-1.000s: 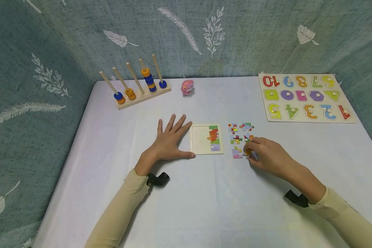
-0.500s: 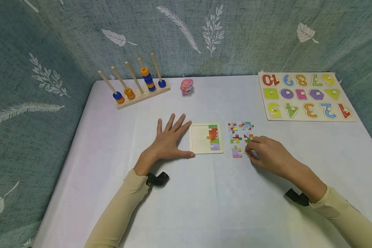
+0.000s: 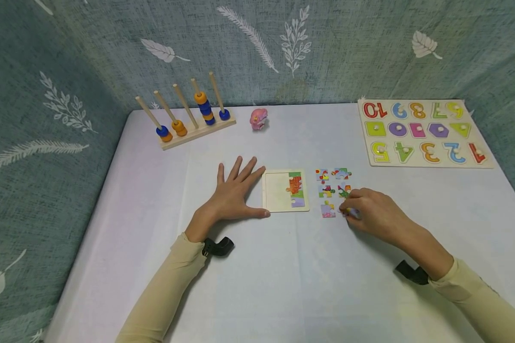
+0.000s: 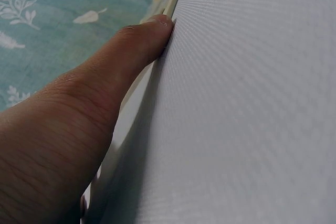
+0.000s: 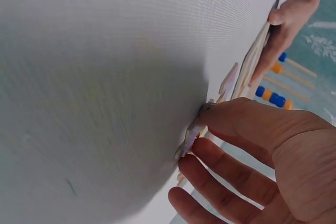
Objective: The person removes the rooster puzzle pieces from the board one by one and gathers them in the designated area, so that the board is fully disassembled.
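My left hand (image 3: 233,195) lies spread on the table. Its thumb and forefinger touch the left corners of a square wooden puzzle tray (image 3: 276,193); the left wrist view shows the thumb (image 4: 142,38) against the tray's edge. Joined puzzle pieces (image 3: 297,190) with a red and green picture fill the tray's right side. To the right of it, my right hand (image 3: 375,214) pinches a purplish puzzle piece (image 5: 192,136) between thumb and fingers, low over the table. The fingers partly cover this piece in the head view. Several loose pieces, including a pink-and-lilac puzzle piece (image 3: 328,210), lie in two columns beside it.
A wooden bead stacker (image 3: 197,132) with blue and orange beads stands at the back left. Near it sits a small pink toy (image 3: 259,119). A number-and-shape peg board (image 3: 427,141) lies at the back right. Patterned cloth (image 3: 347,57) hangs behind the table.
The right hand has shifted slightly right, turning the pinched piece in its fingers. My left hand stays in place at the tray.
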